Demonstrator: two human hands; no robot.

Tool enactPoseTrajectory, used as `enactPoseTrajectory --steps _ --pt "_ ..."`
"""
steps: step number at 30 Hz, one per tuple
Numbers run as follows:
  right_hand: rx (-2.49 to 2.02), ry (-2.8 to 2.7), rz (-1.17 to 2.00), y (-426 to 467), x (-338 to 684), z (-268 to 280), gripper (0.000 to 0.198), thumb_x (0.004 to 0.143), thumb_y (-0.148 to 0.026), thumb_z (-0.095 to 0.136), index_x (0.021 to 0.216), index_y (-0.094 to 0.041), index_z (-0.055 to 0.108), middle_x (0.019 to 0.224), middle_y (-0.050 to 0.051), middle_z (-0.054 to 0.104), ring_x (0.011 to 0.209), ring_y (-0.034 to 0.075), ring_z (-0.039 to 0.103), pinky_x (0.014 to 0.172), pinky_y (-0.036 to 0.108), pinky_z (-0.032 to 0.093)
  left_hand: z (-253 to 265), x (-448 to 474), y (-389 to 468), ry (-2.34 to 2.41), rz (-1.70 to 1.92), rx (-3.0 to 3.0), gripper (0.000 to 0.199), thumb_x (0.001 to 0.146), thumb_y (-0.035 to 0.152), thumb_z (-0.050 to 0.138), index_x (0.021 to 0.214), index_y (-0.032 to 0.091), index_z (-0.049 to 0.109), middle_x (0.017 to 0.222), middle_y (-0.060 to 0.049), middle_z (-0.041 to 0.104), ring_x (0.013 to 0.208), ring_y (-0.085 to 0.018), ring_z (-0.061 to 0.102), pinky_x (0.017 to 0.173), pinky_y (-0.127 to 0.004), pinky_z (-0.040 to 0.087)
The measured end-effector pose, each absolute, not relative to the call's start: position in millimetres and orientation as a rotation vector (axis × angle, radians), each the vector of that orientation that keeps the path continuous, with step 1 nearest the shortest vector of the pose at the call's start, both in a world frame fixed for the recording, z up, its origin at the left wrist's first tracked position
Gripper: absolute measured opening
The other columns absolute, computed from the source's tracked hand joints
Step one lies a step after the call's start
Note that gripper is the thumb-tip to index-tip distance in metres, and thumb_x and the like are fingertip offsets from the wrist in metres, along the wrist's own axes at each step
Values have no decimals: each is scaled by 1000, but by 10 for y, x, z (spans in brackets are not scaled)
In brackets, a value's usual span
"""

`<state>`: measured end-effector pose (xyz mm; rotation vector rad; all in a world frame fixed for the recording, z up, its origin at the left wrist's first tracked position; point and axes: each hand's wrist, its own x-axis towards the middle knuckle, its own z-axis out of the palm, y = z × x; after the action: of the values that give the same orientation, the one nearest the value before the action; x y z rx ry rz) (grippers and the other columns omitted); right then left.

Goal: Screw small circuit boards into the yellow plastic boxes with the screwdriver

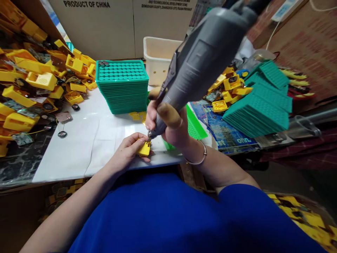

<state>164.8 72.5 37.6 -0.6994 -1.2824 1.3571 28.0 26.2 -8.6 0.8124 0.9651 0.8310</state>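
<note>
My right hand [171, 126] wraps round a grey electric screwdriver [195, 66], which leans down to the left with its cable end at the top of the view. Coverings sit on some of that hand's fingers. The tool's tip meets a small yellow plastic housing [144, 149] near the table's front edge. My left hand [131, 147] holds this housing between thumb and fingers, partly covering it. Whether a screw sits under the tip is too small to make out. Just behind the hands lie a few flat yellow pieces [135, 116].
A tall stack of green trays [122, 88] stands behind my hands, beside a white bin [158, 52]. Yellow housings with wired speakers [42, 80] pile up at left. More green trays [259, 105] lean at right. A bright green tray [196, 124] lies under my right wrist.
</note>
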Motion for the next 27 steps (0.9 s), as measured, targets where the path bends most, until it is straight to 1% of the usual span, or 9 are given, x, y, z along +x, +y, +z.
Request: enactPoseTrajectory --steps 6,11,13,16,18,20,21,24,27 --pt "-432 -1188 1386 636 1683 557 34 68 -54 75 80 -26 61 64 -7 54 47 9 48 46 27 43 -104 254 279 918 814 783 32 75 31 76 97 15 60 86 -8 70 82 -24 71 66 -34 61" --pt "-404 -1125 1168 654 1839 697 21 73 -43 77 74 -26 67 64 -6 58 50 8 53 51 24 46 -70 147 148 961 834 819 35 74 22 78 103 21 57 98 -6 72 93 -21 70 81 -34 57" --pt "-478 -1115 1066 741 1948 687 21 72 -41 79 70 -26 66 63 -7 59 50 7 55 50 23 46 -3 -20 52 1039 817 858 29 76 27 76 99 21 59 98 -6 72 89 -20 70 77 -31 56" --pt "-619 -1096 888 898 2133 625 16 75 -38 77 72 -26 69 66 -6 65 53 7 58 51 21 47 162 -495 -149 1220 732 1065 21 80 38 72 87 19 65 81 -5 72 68 -15 64 63 -21 51" --pt "-731 -1085 815 993 2259 586 9 77 -35 75 77 -27 72 76 -6 70 63 8 63 61 20 51 301 -911 -310 1357 592 1269 23 81 43 68 79 20 71 73 -4 71 66 -15 62 59 -19 48" --pt "-813 -1125 720 1076 2376 564 9 79 -32 72 88 -30 74 91 -7 73 83 11 68 79 24 53 435 -1306 -445 1483 471 1456 23 79 44 68 78 23 77 77 -3 75 74 -20 66 67 -21 51" --pt "-826 -1183 617 1114 2425 558 16 81 -32 69 97 -31 73 102 -7 73 97 14 68 89 29 52 492 -1464 -481 1564 462 1498 21 78 44 68 85 26 78 86 -1 77 83 -23 68 72 -23 53" --pt "-697 -1329 132 1189 2506 559 37 90 -34 54 125 -25 61 129 -2 62 131 25 53 110 45 36 575 -1689 -367 1761 573 1642 26 74 52 66 85 31 76 87 0 77 81 -25 68 65 -26 54" --pt "-556 -1321 -181 1147 2465 582 45 90 -34 58 134 -25 55 137 -2 55 143 28 37 119 46 21 505 -1575 97 1936 631 1858 32 81 51 56 89 24 72 84 -4 74 72 -22 65 66 -29 52"
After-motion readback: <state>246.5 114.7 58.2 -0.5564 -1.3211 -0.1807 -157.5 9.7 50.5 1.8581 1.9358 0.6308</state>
